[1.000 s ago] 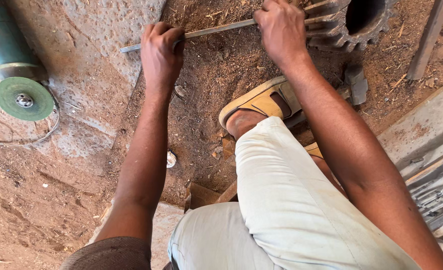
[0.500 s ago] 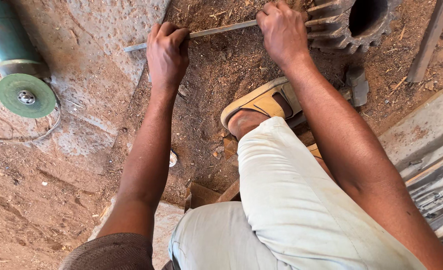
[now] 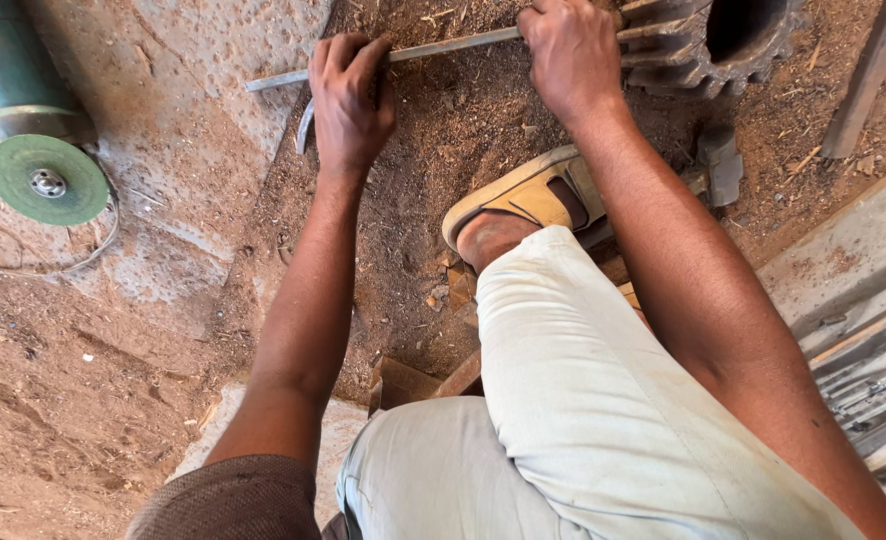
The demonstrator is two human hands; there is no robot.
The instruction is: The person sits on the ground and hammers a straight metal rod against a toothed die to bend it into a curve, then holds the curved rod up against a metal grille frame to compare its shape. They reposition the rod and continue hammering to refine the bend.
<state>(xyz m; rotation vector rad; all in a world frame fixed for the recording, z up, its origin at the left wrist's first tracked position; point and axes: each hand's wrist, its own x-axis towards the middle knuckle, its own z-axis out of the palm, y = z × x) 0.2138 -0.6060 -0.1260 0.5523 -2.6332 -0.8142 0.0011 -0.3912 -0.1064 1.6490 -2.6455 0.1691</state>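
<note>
My left hand [image 3: 351, 100] and my right hand [image 3: 571, 58] both grip a long thin metal rod [image 3: 453, 45] that lies across the sawdust-covered ground. The rod's free end sticks out to the left past my left hand. Its right end runs toward a large rusty toothed gear [image 3: 708, 40] at the top right, just beyond my right hand. A small curved metal piece [image 3: 305, 125] lies beside my left hand. My foot in a tan sandal [image 3: 528, 195] rests on wood below the rod.
A green angle grinder [image 3: 33, 150] with a green disc lies at the left, its thin cable looping over the dirt. Stone slab and sawdust cover the ground. Wooden planks [image 3: 868, 75] and metal parts [image 3: 873, 370] sit at the right.
Both hands still grip the rod in the same places. The view has shifted slightly; the hands and rod sit a little to the right and lower than before.
</note>
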